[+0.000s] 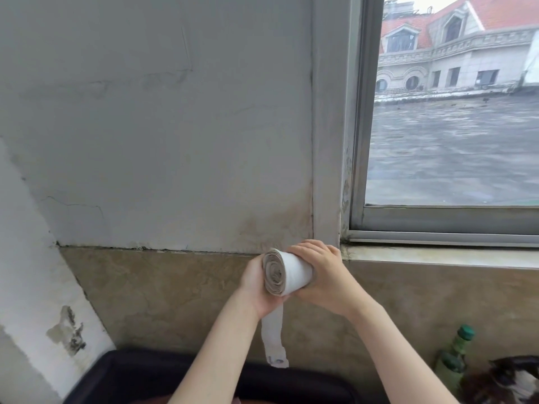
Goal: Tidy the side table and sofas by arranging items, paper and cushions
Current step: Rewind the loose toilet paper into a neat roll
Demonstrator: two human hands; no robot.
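Both hands grip a toilet paper roll [287, 272], left hand [256, 282] cupping its end, right hand [323, 271] wrapping it; possibly printed tail dangles.

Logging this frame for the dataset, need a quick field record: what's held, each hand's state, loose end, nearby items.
held item: paper roll, in mid-air in front of the wall
left hand: holds the roll's near end from below
right hand: wrapped over the roll's far end
loose end: paper tail hangs below the roll, not yet wound in
nearby: green bottles at lower right; dark surface below
background: window at right, wall stained near the sill
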